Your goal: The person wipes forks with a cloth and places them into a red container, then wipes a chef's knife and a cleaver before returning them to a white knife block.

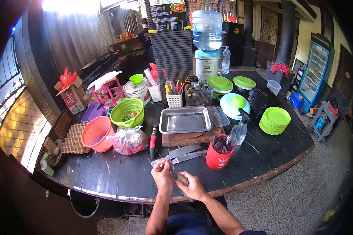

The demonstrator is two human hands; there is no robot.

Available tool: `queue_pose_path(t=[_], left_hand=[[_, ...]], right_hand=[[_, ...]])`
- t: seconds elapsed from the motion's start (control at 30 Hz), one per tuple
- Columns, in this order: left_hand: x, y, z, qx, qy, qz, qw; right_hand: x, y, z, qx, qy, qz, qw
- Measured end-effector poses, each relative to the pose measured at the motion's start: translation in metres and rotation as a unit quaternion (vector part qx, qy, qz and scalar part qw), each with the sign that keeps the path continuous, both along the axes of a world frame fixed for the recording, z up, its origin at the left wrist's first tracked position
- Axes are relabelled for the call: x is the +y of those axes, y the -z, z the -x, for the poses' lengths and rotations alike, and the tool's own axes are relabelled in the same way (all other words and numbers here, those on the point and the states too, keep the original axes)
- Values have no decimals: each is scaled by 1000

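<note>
Close to the table's front edge, my left hand (162, 176) is closed, its fingers pinching a grey cloth (171, 166). Beside it on the right, my right hand (193, 187) is wrapped round a short grey-brown object (182, 180) that looks like a handle; its far end is hidden by cloth and fingers. Just beyond my hands lie two knives, one with a broad blade (186, 150) and one with a narrower blade (191, 156). A knife sharpener (153, 141) with a red and black handle lies to their left.
A steel tray (185, 120) rests on a wooden board (192, 138). On the right stand a red cutlery cup (219, 152), a spray bottle (240, 132) and stacked green plates (275, 120). Leftward are a bagged item (130, 141), an orange basket (98, 134) and a green basket (127, 112).
</note>
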State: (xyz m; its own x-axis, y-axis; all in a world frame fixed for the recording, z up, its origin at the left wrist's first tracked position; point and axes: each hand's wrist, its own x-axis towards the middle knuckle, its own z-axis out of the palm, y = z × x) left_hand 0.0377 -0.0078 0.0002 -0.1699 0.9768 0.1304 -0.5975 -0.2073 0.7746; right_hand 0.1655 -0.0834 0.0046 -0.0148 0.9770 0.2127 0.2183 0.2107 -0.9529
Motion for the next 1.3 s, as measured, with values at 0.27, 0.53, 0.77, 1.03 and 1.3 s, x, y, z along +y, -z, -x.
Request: queue_pose_path(t=[0.27,0.53,0.77,1.03,1.3], left_hand=[[0,-10,9,12,-30,37,999],[-26,1,6,117,156,99,976],[-21,-5,14,12,76,84,994],[-42,15,3,360,108,40,926],[-67,-4,-22,313,138,25,939]], right_hand=[[-10,7,5,-23,16,20,999],[-5,19,-3,35,48,-1,998],[-7,26,-12,-18,10,18,1000],[10,-7,-10,-24,141,-175,974],[25,2,-19,-139,161,-300,930]])
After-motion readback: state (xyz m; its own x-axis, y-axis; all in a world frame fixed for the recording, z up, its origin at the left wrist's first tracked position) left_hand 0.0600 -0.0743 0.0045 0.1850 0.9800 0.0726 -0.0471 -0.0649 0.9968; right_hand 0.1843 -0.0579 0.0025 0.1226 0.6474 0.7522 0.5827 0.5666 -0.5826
